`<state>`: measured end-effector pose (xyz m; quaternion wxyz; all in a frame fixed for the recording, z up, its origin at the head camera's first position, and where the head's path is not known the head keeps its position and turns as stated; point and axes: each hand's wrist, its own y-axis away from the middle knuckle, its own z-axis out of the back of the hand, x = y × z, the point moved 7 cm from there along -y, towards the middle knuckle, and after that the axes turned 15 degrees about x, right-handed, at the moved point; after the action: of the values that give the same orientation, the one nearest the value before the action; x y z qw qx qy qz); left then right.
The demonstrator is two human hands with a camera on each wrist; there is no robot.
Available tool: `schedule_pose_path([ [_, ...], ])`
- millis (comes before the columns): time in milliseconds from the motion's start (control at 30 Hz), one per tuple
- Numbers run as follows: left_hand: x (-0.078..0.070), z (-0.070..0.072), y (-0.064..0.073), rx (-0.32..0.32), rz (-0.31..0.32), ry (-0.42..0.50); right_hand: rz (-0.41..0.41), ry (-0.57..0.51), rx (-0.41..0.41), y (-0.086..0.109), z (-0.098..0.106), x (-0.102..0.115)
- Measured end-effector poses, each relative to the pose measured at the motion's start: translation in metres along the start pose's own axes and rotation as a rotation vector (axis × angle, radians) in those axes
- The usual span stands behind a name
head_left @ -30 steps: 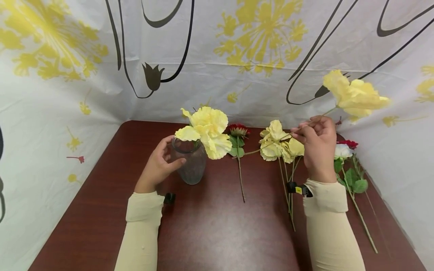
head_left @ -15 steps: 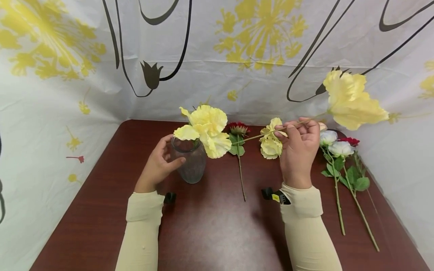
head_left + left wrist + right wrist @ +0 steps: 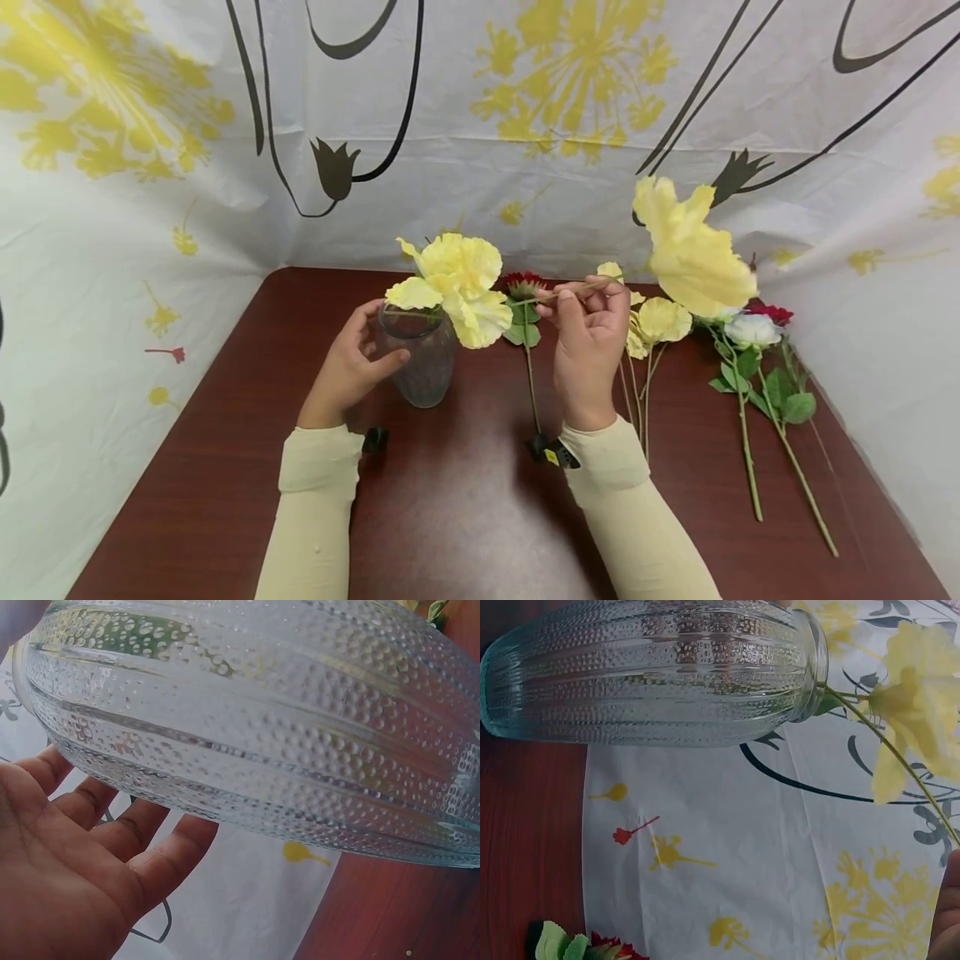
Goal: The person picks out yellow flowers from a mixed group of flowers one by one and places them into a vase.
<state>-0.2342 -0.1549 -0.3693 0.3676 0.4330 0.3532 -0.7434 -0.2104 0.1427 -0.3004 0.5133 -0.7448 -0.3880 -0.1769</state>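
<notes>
My left hand (image 3: 348, 367) holds the ribbed glass vase (image 3: 423, 379) near its neck, thumb in front and fingers round the far side. In the left wrist view, fingertips touch the bumpy glass. A yellow flower (image 3: 461, 279) stands in the vase, its bloom leaning over the right side of the rim. Between thumb and fingers, my right hand (image 3: 588, 354) pinches the stem of a second yellow flower (image 3: 693, 250), bloom up to the right. That stem (image 3: 900, 761) slants down to the vase mouth, its end at the rim in the right wrist view.
On the dark red table (image 3: 465, 517), a red flower (image 3: 525, 287) lies between the vase and my right hand. Several yellow flowers (image 3: 663, 319) lie behind that hand. Further right are white roses (image 3: 752, 330) and a red flower (image 3: 774, 313). A patterned white sheet (image 3: 420, 200) hangs around the table.
My right hand has moved left with the yellow flower, bringing the stem's end from over the red flower to the vase mouth. My left hand and the vase have stayed put.
</notes>
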Motion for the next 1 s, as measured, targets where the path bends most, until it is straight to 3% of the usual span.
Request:
schedule_pose_path([
  [267,-0.004,-0.003,-0.002,0.005,0.018,-0.003,0.036,0.014,0.052,-0.002,-0.007,0.004],
  [467,-0.010,-0.003,-0.004,0.007,0.025,-0.006,-0.015,0.084,0.139,-0.002,-0.024,-0.003],
  [633,-0.003,-0.002,-0.003,0.003,0.018,-0.005,-0.079,0.108,0.147,0.004,-0.034,-0.023],
  [867,0.000,0.000,-0.002,0.002,0.001,0.000,-0.154,0.024,0.138,0.012,-0.051,-0.056],
  [933,0.001,0.001,-0.003,-0.003,0.003,-0.001,-0.186,0.044,0.156,0.012,-0.057,-0.065],
  [1000,0.002,0.002,-0.002,-0.008,0.013,-0.002,-0.228,0.140,0.228,0.013,-0.063,-0.072],
])
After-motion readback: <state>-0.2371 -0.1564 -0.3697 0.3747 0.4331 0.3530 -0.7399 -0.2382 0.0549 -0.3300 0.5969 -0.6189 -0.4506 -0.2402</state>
